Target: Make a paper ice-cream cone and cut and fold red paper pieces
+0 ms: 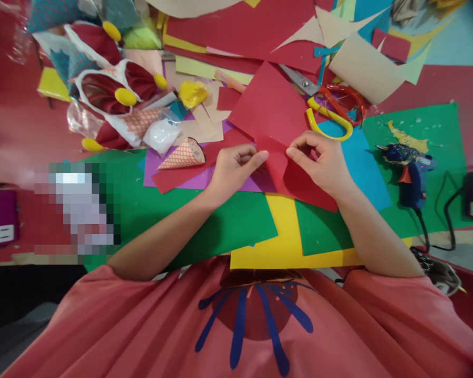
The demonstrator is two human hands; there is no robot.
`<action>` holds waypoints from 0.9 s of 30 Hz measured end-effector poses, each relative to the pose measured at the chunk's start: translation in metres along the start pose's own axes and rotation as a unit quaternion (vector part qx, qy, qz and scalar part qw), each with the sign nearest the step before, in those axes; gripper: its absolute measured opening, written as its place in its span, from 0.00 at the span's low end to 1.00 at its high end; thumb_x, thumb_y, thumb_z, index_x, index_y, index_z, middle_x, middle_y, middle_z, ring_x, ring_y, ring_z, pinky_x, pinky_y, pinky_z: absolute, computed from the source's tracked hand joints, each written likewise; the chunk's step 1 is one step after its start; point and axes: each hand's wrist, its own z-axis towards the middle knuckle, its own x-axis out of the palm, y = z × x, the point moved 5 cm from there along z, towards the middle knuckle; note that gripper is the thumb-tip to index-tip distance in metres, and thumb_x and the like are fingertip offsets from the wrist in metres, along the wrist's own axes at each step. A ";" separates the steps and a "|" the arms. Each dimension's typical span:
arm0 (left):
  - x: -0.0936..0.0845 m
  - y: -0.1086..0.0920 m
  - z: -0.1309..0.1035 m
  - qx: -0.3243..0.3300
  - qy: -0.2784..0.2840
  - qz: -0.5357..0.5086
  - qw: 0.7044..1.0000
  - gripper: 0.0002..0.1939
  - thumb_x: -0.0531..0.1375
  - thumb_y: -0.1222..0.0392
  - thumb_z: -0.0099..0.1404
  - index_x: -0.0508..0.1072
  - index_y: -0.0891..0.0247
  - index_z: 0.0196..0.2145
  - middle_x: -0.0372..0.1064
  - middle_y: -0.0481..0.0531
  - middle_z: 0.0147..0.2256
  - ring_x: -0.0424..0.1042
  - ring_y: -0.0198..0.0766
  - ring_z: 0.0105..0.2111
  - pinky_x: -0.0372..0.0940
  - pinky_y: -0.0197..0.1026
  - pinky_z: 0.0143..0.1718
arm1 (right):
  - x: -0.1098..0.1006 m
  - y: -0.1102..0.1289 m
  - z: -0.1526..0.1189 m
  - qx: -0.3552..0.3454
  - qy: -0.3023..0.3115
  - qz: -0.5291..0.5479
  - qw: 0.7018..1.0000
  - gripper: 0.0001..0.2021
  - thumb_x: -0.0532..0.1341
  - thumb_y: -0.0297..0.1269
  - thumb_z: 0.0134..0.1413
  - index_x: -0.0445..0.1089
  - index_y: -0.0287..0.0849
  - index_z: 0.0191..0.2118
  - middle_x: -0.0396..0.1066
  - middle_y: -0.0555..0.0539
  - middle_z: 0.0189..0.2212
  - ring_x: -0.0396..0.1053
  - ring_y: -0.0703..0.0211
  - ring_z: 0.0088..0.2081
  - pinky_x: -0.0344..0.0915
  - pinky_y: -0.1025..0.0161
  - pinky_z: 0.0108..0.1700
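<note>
A sheet of red paper (274, 105) is held up in front of me, creased and bent near its middle. My left hand (238, 165) pinches its left side between thumb and fingers. On the other side my right hand (319, 157) pinches it too, thumb against fingertips. The lower part of the sheet spreads out below my right hand. Just beyond that hand lie scissors (317, 97) with red and yellow handles, their blades partly covered by the paper. A small cone of orange checked paper (184, 155) rests left of my left hand.
Green sheets (228, 220) and a yellow sheet (286, 231) cover the near table. A blue glue gun (415, 178) with a cord lies at right. Dark red pleated paper pieces with yellow ovals (102, 89) are heaped at left. Paper scraps (366, 68) spread along the back.
</note>
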 end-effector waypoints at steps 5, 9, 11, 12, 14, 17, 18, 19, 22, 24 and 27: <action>0.004 -0.001 -0.001 -0.009 0.039 0.010 0.999 0.28 0.61 0.33 0.54 0.68 0.64 0.20 0.65 0.46 0.18 0.67 0.28 0.20 0.64 0.30 0.21 | -0.003 -0.002 0.002 0.013 -0.013 0.012 1.000 0.10 0.62 0.39 0.56 0.66 0.42 0.27 0.68 0.51 0.25 0.63 0.64 0.29 0.61 0.62 0.33; 0.002 0.000 0.001 0.000 0.034 0.010 0.999 0.28 0.61 0.34 0.54 0.66 0.64 0.19 0.63 0.45 0.17 0.64 0.27 0.19 0.59 0.30 0.20 | -0.002 -0.008 0.005 0.031 0.019 0.047 0.998 0.10 0.63 0.40 0.54 0.68 0.42 0.26 0.68 0.51 0.24 0.62 0.64 0.27 0.61 0.63 0.32; 0.001 -0.001 0.002 0.009 0.031 0.011 0.999 0.28 0.61 0.34 0.54 0.65 0.64 0.20 0.61 0.45 0.18 0.61 0.26 0.19 0.56 0.30 0.20 | 0.000 -0.011 0.006 0.040 0.035 0.068 0.996 0.11 0.64 0.41 0.53 0.68 0.41 0.26 0.68 0.51 0.24 0.62 0.65 0.27 0.61 0.63 0.32; 0.001 -0.002 0.002 0.015 0.029 0.013 0.999 0.28 0.61 0.34 0.54 0.65 0.64 0.20 0.60 0.45 0.18 0.60 0.26 0.19 0.55 0.30 0.20 | 0.001 -0.013 0.006 0.046 0.039 0.077 0.995 0.11 0.64 0.42 0.53 0.68 0.41 0.26 0.67 0.52 0.24 0.62 0.65 0.27 0.61 0.63 0.32; 0.001 -0.005 0.001 0.026 0.032 0.020 0.999 0.29 0.60 0.33 0.55 0.63 0.64 0.19 0.56 0.44 0.18 0.56 0.25 0.20 0.52 0.31 0.19 | 0.002 -0.015 0.006 0.057 0.035 0.090 0.994 0.12 0.64 0.44 0.52 0.68 0.41 0.26 0.66 0.52 0.23 0.62 0.65 0.27 0.61 0.64 0.31; 0.002 -0.008 0.000 0.034 0.057 0.055 0.996 0.31 0.58 0.33 0.58 0.55 0.63 0.17 0.46 0.42 0.17 0.47 0.26 0.19 0.45 0.34 0.19 | 0.004 -0.015 0.004 0.061 0.012 0.108 0.992 0.14 0.65 0.46 0.52 0.66 0.42 0.25 0.63 0.53 0.22 0.61 0.65 0.27 0.60 0.64 0.31; 0.002 -0.008 0.000 0.034 0.068 0.070 0.995 0.32 0.57 0.33 0.59 0.53 0.63 0.16 0.43 0.42 0.17 0.45 0.26 0.19 0.43 0.35 0.19 | 0.005 -0.014 0.003 0.061 0.006 0.113 0.992 0.14 0.65 0.46 0.52 0.66 0.42 0.25 0.63 0.53 0.22 0.61 0.65 0.27 0.60 0.64 0.31; 0.002 -0.008 0.000 0.034 0.076 0.080 0.993 0.32 0.56 0.34 0.59 0.51 0.63 0.16 0.42 0.43 0.18 0.44 0.26 0.19 0.42 0.36 0.20 | 0.005 -0.014 0.003 0.061 0.003 0.115 0.991 0.14 0.64 0.46 0.52 0.65 0.42 0.25 0.62 0.53 0.22 0.61 0.66 0.27 0.61 0.64 0.31; 0.000 -0.008 0.001 0.035 0.082 0.077 0.993 0.32 0.55 0.34 0.60 0.51 0.63 0.16 0.42 0.43 0.18 0.44 0.27 0.20 0.43 0.37 0.20 | 0.007 -0.014 0.002 0.070 0.012 0.118 0.990 0.14 0.64 0.45 0.53 0.65 0.42 0.25 0.61 0.53 0.22 0.60 0.66 0.27 0.60 0.64 0.31; -0.002 -0.009 0.002 0.036 0.077 0.066 0.994 0.31 0.56 0.35 0.60 0.52 0.63 0.17 0.43 0.43 0.18 0.44 0.27 0.20 0.44 0.36 0.20 | 0.009 -0.015 0.003 0.081 0.031 0.127 0.988 0.14 0.63 0.45 0.53 0.64 0.42 0.25 0.61 0.53 0.22 0.60 0.66 0.27 0.59 0.64 0.31; -0.003 -0.008 0.003 0.032 0.076 0.065 0.994 0.31 0.57 0.35 0.59 0.54 0.63 0.16 0.44 0.42 0.17 0.45 0.27 0.20 0.44 0.35 0.20 | 0.011 -0.016 0.003 0.096 0.055 0.150 0.982 0.14 0.64 0.44 0.51 0.63 0.43 0.24 0.61 0.54 0.21 0.59 0.66 0.27 0.59 0.64 0.30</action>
